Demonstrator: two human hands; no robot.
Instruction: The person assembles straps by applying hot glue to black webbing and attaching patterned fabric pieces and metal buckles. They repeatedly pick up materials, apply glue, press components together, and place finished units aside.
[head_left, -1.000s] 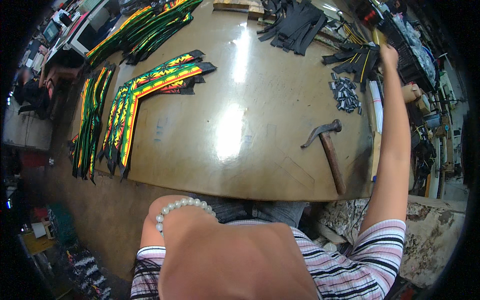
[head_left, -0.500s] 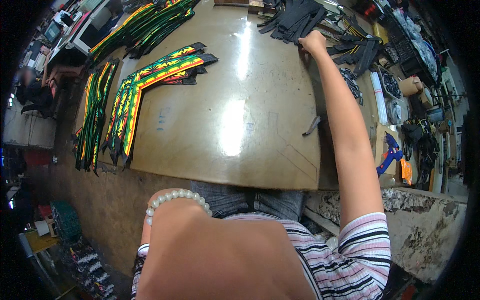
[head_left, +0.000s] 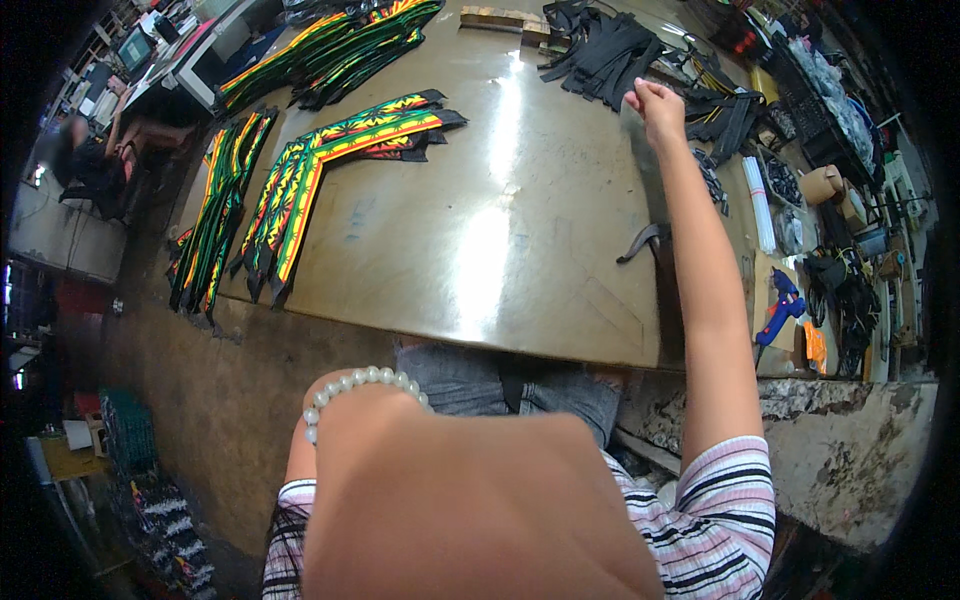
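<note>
My right arm reaches far across the table, and my right hand (head_left: pixel 656 112) is closed in a pinch beside a pile of flat black straps (head_left: pixel 605 55). Whatever its fingertips hold, if anything, is too small to make out. A short black strip (head_left: pixel 643 240) lies by the table's right edge, next to my right forearm. My left arm is bent up close in front, a pearl bracelet (head_left: pixel 366 377) round its wrist; the fingers of my left hand (head_left: pixel 375 412) are hidden. Patterned green, yellow and red angled strips (head_left: pixel 275 205) with black ends lie at the table's left.
More patterned strips (head_left: pixel 370 45) lie at the far left of the brown table (head_left: pixel 420 260). Along the right stand white sticks (head_left: pixel 759 205), a blue glue gun (head_left: pixel 783 308), an orange packet (head_left: pixel 816 348) and a black crate (head_left: pixel 815 110). Another person (head_left: pixel 85 165) sits far left.
My right hand has drawn slightly off the black straps, its fingers now turned upward. The whole view has shifted, so the table sits a little further right.
</note>
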